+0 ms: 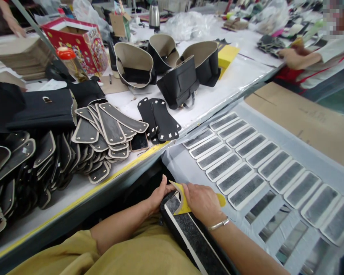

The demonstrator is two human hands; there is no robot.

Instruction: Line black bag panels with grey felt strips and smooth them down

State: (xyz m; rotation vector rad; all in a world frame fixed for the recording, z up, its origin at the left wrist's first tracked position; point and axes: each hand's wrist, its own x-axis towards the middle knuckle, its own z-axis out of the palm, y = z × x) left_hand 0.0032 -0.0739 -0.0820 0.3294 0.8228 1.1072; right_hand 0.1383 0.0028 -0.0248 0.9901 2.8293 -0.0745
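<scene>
My right hand (202, 202) is closed round a yellow plastic scraper (184, 205), whose curved blade lies against the far end of a black bag (162, 208). On the bag's upturned bottom lies a long dark grey panel (193, 238) with pale edges. My left hand (158, 195) grips the bag's far end, thumb up; its other fingers are partly hidden. Both hands are above my lap, between the white table and a grey board (263, 191). Rows of dark panels with white borders (245, 191) rest on that board, right of my right hand.
The white table's yellow-taped edge (117, 170) runs along my left. Grey straps with beige trim (111, 124) are piled there beside a phone (139, 141). Black bags (179, 82) stand behind. A red box (74, 42) is farther back. A co-worker's hands (295, 55) are at the upper right.
</scene>
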